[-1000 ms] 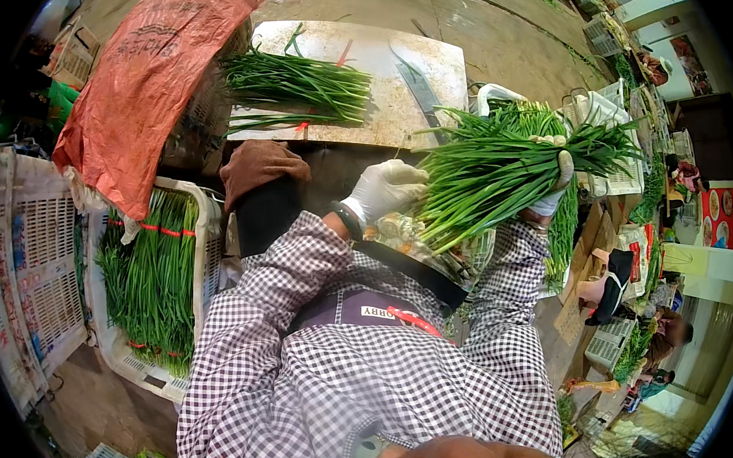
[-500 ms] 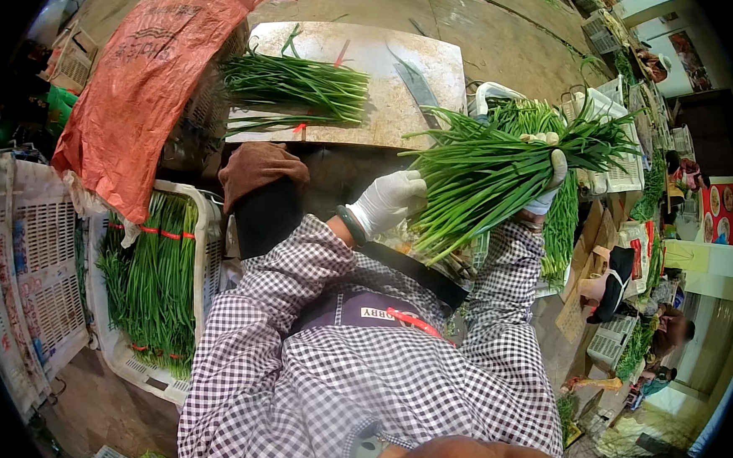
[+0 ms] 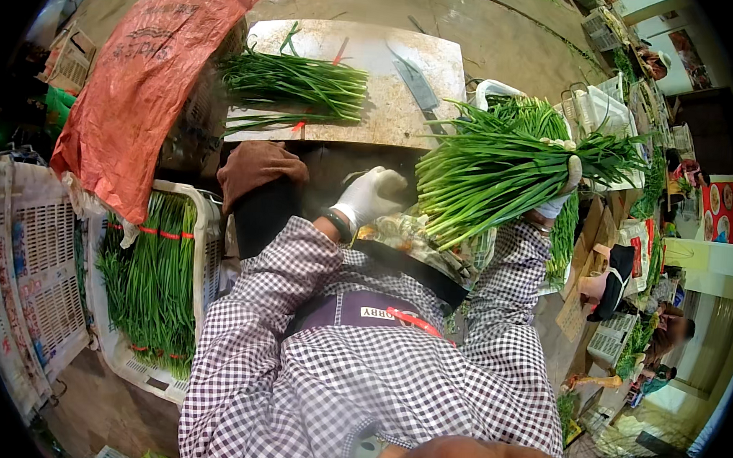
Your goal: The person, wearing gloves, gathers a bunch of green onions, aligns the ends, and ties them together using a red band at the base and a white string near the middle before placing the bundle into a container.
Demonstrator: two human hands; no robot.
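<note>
My right hand (image 3: 569, 184), in a white glove, grips a thick bunch of garlic chives (image 3: 487, 173) around its middle. The pale cut ends fan out to the left, and the dark leaf tips stick out to the right. Left of the bunch and apart from it is my left hand (image 3: 373, 197), also white-gloved. Its fingers are curled together, and whatever they may hold is too small to name. Below both hands is a heap of pale trimmings (image 3: 404, 235).
A pale board (image 3: 395, 39) ahead carries another chive bunch (image 3: 316, 87) and a knife (image 3: 417, 83). At left, a white crate (image 3: 207, 236) holds red-tied chives beside a red plastic sack (image 3: 145, 81). More greens (image 3: 533, 113) fill a white crate at right. Several people are farther right.
My left hand has moved left, away from the chives. My right hand has shifted slightly right and down with the bunch.
</note>
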